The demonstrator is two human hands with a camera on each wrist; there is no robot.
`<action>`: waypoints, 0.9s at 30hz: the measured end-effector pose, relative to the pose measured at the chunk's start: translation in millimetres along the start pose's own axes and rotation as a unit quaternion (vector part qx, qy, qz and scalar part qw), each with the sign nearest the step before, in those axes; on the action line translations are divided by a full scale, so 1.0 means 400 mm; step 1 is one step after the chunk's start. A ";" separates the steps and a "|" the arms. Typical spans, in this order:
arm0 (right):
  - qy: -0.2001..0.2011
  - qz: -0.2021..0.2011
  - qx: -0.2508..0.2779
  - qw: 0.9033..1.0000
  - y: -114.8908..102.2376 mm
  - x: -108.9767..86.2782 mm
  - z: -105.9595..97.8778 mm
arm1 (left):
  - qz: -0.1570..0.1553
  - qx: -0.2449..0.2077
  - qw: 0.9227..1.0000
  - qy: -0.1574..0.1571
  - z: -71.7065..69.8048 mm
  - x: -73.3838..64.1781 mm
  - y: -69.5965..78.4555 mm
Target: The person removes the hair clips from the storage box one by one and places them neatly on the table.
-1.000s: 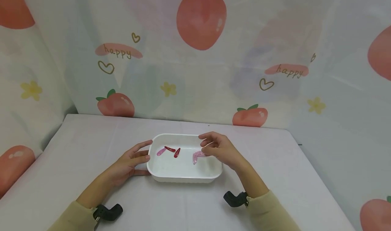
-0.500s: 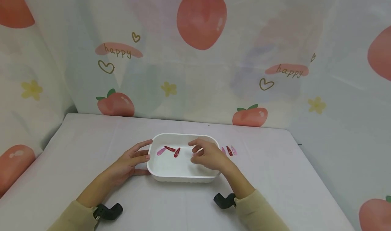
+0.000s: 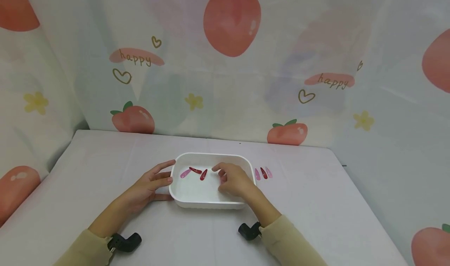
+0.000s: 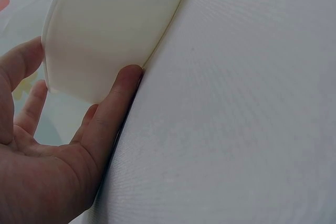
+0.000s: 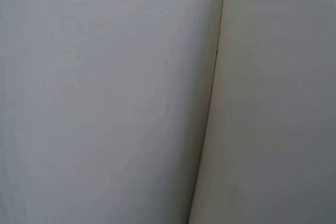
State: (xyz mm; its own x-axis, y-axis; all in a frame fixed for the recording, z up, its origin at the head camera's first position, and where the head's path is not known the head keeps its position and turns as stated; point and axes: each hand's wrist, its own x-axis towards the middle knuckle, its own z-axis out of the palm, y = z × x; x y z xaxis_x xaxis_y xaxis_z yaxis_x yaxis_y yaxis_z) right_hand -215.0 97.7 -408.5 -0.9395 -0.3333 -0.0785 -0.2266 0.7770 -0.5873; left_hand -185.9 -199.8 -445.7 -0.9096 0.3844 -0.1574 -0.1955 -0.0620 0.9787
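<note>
A white tray [image 3: 197, 205] holds small snap hair clips. At its left side lie a pink hair clip [image 3: 185, 174], a red hair clip [image 3: 195, 170] and another red hair clip [image 3: 204, 175]. My right hand [image 3: 234, 180] is lowered over the tray's right half, index finger and thumb apart. A bit of pink shows beneath its fingers; the rest is hidden. My left hand [image 3: 151, 187] rests its extended fingers against the left end of the tray, and in the left wrist view its fingertips touch the tray wall [image 4: 105, 30]. The right wrist view shows no hand, only the tray's outer wall [image 5: 273, 98] beside the cloth.
Just right of the tray, a pink clip [image 3: 257, 174], a red clip [image 3: 263, 173] and a second pink clip [image 3: 269, 172] lie side by side on the white tablecloth [image 3: 316, 203]. A fruit-printed curtain [image 3: 232, 102] hangs behind the table.
My right hand has moved left, from the tray's right rim to farther inside, now covering the pink clips there. The row of clips outside the tray has come into sight. My left hand stays put.
</note>
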 end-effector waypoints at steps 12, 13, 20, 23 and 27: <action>0.006 -0.006 -0.015 1.000 -0.004 -0.003 0.002 | 0.003 -0.001 1.000 -0.005 -0.001 -0.002 0.002; 0.006 -0.009 -0.023 1.000 -0.004 -0.003 0.002 | 0.003 -0.001 1.000 -0.005 -0.001 -0.002 0.002; 0.003 -0.015 -0.063 0.998 -0.001 -0.001 0.007 | 0.003 0.005 1.000 -0.004 0.000 -0.003 0.001; 0.007 -0.009 -0.071 0.997 -0.001 0.000 0.007 | 0.004 -0.001 1.000 -0.006 0.001 -0.004 0.004; 0.008 0.000 -0.076 0.997 -0.003 0.000 0.006 | 0.002 -0.008 1.000 -0.008 0.001 -0.005 0.005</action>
State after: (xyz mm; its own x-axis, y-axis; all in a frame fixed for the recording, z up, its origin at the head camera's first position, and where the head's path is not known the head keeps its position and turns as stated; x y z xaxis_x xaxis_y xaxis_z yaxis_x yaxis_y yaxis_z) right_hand -214.2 95.6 -409.7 -0.9433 -0.3257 -0.0644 -0.2621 0.8497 -0.4575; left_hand -184.3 -200.4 -443.3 -0.9044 0.3988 -0.1517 -0.1983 -0.0782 0.9770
